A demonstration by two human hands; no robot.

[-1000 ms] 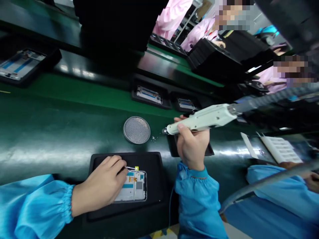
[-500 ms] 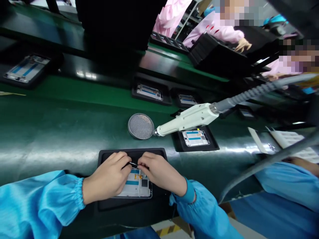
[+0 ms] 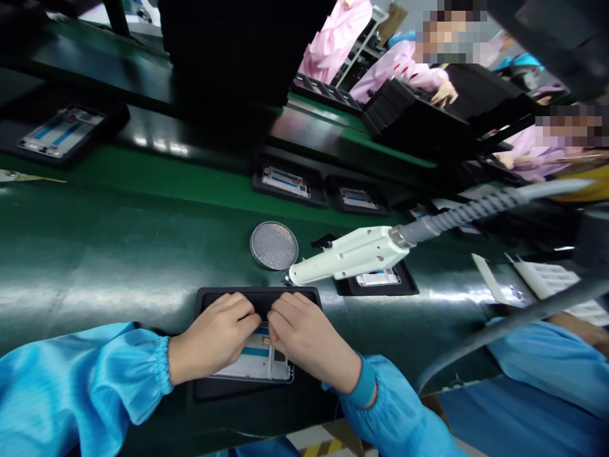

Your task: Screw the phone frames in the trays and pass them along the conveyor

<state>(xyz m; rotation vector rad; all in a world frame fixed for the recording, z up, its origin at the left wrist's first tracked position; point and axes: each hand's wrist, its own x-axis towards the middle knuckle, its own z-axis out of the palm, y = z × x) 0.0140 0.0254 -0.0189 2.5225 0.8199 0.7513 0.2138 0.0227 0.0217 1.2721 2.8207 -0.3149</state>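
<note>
On the green bench [image 3: 143, 247], your left hand [image 3: 221, 335] and right hand [image 3: 307, 333] curl close together over the phone [image 3: 248, 366]; whether either grips anything, I cannot tell.

One head-worn view, taken from above the near side of a glossy dark-green workbench [image 3: 118, 254], facing forward and steeply down. Bare left hand [image 3: 216, 336] and right hand [image 3: 309, 336] close, lower centre, over a silvery-white rectangular phone frame [image 3: 247, 367]. Bench slants down toward frame right. Pink-clothed co-workers [image 3: 328, 44] farther off, upper right.
</note>
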